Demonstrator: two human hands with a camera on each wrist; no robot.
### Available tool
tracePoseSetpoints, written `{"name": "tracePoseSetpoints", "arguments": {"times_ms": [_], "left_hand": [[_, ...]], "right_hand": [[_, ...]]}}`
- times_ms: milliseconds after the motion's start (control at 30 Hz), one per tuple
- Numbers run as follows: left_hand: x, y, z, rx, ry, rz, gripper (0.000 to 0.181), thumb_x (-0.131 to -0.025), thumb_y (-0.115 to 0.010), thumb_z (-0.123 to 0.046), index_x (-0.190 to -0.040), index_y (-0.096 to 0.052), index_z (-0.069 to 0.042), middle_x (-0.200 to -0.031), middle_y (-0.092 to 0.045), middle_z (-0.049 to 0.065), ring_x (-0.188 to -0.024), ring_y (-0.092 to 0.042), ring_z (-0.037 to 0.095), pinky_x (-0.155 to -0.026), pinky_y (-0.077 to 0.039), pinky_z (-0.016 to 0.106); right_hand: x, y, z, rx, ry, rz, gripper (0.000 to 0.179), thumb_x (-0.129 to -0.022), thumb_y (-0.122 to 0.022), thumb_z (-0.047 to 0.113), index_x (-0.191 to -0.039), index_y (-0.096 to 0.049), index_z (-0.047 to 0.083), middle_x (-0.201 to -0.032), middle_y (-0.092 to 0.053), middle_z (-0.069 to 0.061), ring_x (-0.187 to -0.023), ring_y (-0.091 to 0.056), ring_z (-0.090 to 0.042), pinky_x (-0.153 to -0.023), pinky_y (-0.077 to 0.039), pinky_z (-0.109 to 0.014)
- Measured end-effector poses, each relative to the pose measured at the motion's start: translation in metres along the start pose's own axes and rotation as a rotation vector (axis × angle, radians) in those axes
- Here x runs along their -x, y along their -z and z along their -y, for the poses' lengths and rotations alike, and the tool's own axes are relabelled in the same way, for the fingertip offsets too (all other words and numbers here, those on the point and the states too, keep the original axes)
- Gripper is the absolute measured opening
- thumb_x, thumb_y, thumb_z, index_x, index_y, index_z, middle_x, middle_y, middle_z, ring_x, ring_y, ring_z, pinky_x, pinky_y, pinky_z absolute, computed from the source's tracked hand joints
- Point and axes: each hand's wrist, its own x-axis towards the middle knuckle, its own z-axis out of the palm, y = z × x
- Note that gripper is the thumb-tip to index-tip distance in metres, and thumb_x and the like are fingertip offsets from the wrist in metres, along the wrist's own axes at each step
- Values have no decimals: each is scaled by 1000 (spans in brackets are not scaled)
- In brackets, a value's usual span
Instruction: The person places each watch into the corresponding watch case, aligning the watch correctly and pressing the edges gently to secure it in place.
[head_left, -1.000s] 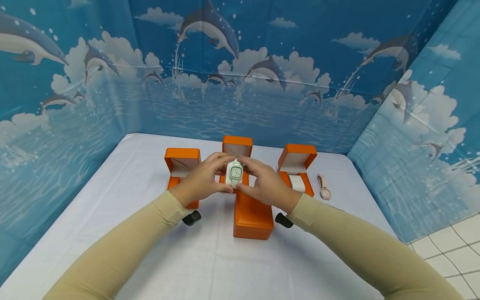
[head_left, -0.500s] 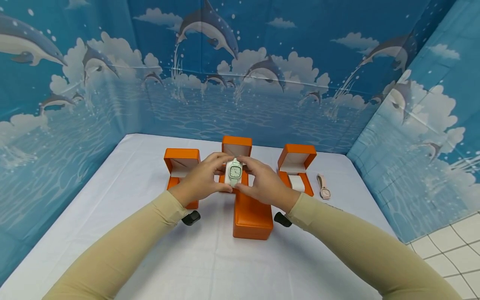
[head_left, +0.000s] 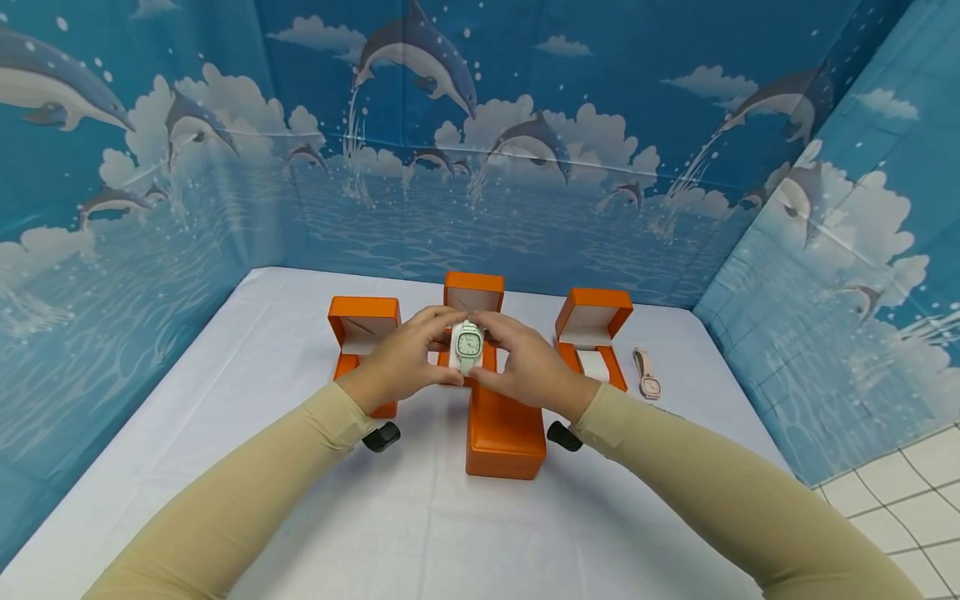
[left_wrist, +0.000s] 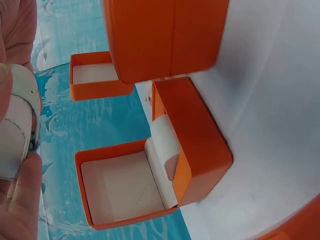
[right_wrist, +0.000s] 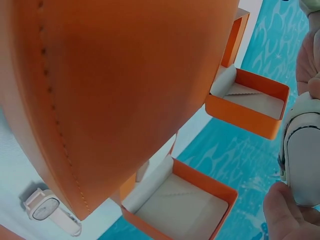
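A pale mint wristwatch [head_left: 469, 344] is wrapped around a white cushion [head_left: 455, 357], dial facing up toward the head camera. My left hand [head_left: 401, 357] grips the cushion's left side, thumb at the near end and fingers at the far end. From the other side, my right hand [head_left: 534, 365] holds it the same way. Behind and below the held cushion stands an orange watch box [head_left: 474, 293] with its lid raised; the hands hide much of its base. In the right wrist view, the cushion's white end [right_wrist: 306, 162] shows between the fingers.
A closed orange box [head_left: 506, 442] stands in front of the middle one. Opened orange boxes flank it: one at left [head_left: 365, 310], one at right [head_left: 600, 310] with a white cushion [head_left: 593, 367] inside. A pink watch [head_left: 650, 387] lies on the white cloth at far right.
The mint watch and its cushion have shifted very slightly left in the head view, still held by both hands. The boxes and the pink watch stay where they were.
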Motion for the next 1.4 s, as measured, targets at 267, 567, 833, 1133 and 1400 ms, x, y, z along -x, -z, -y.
{"name": "tracePoseSetpoints", "arguments": {"times_ms": [267, 567, 833, 1133, 1400], "left_hand": [[2, 1, 2, -12, -19, -3, 87, -85, -89, -21, -159, -46, -11, -158, -45, 7, -120, -67, 22, -106, -57, 34], [10, 17, 10, -4, 27, -8, 90, -84, -90, -24, -160, -45, -14, -157, -46, 5, -122, -68, 25, -100, -60, 36], [27, 41, 18, 28, 93, -19, 92, -81, -92, -19, -159, -44, -11, -151, -55, 8, -123, -69, 28, -104, -58, 45], [55, 71, 39, 16, 164, -9, 84, -84, -90, -16, -157, -47, -10, -122, -71, 8, -107, -70, 22, -95, -62, 41], [72, 82, 62, 0, 295, 33, 85, -86, -89, -21, -159, -44, -14, -129, -66, 10, -107, -73, 23, -89, -64, 35]], "right_hand": [[0, -2, 3, 1, -16, 9, 74, -93, -83, 22, -154, -44, 10, -150, -54, -7, -132, -59, -24, -112, -53, -44], [-9, -3, 9, 19, -49, 60, 81, -94, -82, 25, -160, -38, 8, -155, -51, -9, -136, -60, -31, -113, -53, -46], [-33, -13, 28, 53, -75, 95, 77, -92, -84, 32, -155, -46, 9, -150, -57, -7, -134, -61, -26, -109, -55, -44], [-66, -39, 54, 157, -71, 166, 73, -91, -82, 40, -149, -53, 7, -138, -65, -7, -122, -65, -22, -102, -58, -40], [-88, -67, 64, 140, -103, 252, 66, -92, -81, 40, -146, -55, 11, -131, -67, -1, -111, -65, -16, -92, -59, -32]]}}
